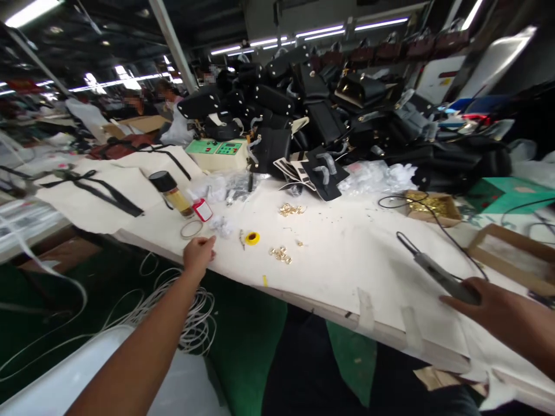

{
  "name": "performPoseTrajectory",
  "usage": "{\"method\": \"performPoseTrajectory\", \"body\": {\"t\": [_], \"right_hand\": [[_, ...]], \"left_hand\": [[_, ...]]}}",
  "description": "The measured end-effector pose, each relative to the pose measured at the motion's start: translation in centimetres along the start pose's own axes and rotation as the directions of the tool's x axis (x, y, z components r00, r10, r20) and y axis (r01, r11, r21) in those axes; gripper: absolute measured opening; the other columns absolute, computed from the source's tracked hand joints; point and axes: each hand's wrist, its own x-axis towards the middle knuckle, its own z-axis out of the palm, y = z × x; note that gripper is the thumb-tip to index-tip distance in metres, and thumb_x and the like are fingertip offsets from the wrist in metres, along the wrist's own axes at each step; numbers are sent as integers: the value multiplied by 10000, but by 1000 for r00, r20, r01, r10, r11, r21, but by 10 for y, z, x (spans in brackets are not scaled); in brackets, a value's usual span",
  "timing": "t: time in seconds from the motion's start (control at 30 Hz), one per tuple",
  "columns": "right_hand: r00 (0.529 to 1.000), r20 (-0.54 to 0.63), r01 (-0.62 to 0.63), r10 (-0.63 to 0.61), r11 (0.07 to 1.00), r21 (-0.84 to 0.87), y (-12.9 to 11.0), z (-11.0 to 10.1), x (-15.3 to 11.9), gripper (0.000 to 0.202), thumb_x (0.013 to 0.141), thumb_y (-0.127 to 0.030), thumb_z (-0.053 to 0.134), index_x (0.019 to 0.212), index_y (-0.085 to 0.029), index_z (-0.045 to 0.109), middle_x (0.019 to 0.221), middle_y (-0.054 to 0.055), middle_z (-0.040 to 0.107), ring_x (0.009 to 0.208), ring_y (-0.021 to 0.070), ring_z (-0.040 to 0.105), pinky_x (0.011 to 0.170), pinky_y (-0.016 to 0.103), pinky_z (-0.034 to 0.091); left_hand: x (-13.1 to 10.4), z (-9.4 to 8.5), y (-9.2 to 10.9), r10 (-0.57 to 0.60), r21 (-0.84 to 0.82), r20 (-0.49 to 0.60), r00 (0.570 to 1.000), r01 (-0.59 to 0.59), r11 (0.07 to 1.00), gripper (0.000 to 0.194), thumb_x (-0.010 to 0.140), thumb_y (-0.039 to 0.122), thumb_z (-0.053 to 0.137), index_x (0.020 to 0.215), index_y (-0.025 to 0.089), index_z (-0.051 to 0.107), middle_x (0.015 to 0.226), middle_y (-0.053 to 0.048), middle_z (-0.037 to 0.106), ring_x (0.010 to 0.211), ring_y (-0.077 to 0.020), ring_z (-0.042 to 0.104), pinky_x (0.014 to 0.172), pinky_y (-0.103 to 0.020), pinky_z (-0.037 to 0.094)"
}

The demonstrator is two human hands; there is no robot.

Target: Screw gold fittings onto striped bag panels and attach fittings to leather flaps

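Head view: the right hand (pixel 474 297) grips the grey tool (pixel 441 274) by its rear end, over the right part of the bench (pixel 347 254). Its long axis slants across the view, the narrow, looped tip pointing away from the person and leftward. A dark cord (pixel 466 255) passes near it and across the box (pixel 433 215) of gold bits; a snag there, with a pull on the tool, could drag or spill them. A low sweep left might scatter the loose rings (pixel 281 255). The left hand (pixel 199 254) is curled at the bench's near edge; whether it pinches anything, I cannot tell. Just beyond is the red bottle (pixel 203 210), which a careless reach could topple.
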Motion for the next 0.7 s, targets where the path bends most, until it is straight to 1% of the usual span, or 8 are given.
{"method": "performPoseTrajectory", "body": {"t": [0.07,0.13,0.23,0.3,0.43,0.53,0.6,0.7], "right_hand": [[993,109,57,-35,976,-208,-1,0,-12,474,661,-746,752,820,-301,713,839,168,753,661,358,677,571,464,418],[988,151,85,-41,952,-294,-2,-1,-20,488,747,-736,667,937,-289,712,958,127,771,814,370,715,602,431,442],[988,151,61,-8,934,-351,1,-4,-27,533,805,-730,597,1058,-272,699,1020,92,767,916,355,720,640,399,450],[989,148,44,10,933,-356,6,-7,-30,539,822,-721,584,1095,-269,693,1061,85,763,951,346,719,673,395,461],[990,138,33,13,945,-327,21,-11,-38,517,839,-716,558,1069,-275,696,1071,79,761,949,347,717,686,413,477],[995,99,48,-23,965,-258,29,-12,-41,478,818,-699,588,1037,-290,704,1087,71,763,953,355,723,676,429,493],[997,35,80,-74,977,-196,22,-14,-39,448,805,-684,625,1035,-310,710,1119,66,761,947,350,731,687,432,504],[980,-31,195,-199,977,-91,-19,-15,-27,393,850,-655,624,1048,-328,715,1091,59,761,877,310,734,693,405,508]], "left_hand": [[-17,0,2,13,-56,-1,1000,-13,998,248,765,418,697,802,191,605,535,41,583,529,-154,561,533,-253,448],[-35,3,4,40,-101,33,999,-37,994,283,751,466,702,803,196,633,565,47,602,542,-143,552,543,-246,453],[-70,18,13,154,-182,186,970,-120,976,367,726,550,741,835,201,700,624,32,654,580,-148,561,556,-249,463],[-99,32,24,238,-230,315,919,-170,958,402,757,590,732,851,200,735,644,12,675,580,-147,556,565,-252,461],[-162,69,48,334,-316,548,767,-180,932,428,813,616,687,786,196,761,613,-17,665,566,-154,554,553,-256,455],[-199,98,60,360,-385,623,694,-128,914,413,812,574,690,980,212,796,803,-58,762,598,-170,594,539,-270,470],[-217,113,63,373,-429,650,661,-85,899,434,805,546,697,1084,227,787,865,-75,785,622,-186,623,547,-283,481],[-234,130,62,351,-397,705,616,-68,915,358,813,560,689,799,211,772,654,-63,725,588,-192,612,563,-287,461]]}}
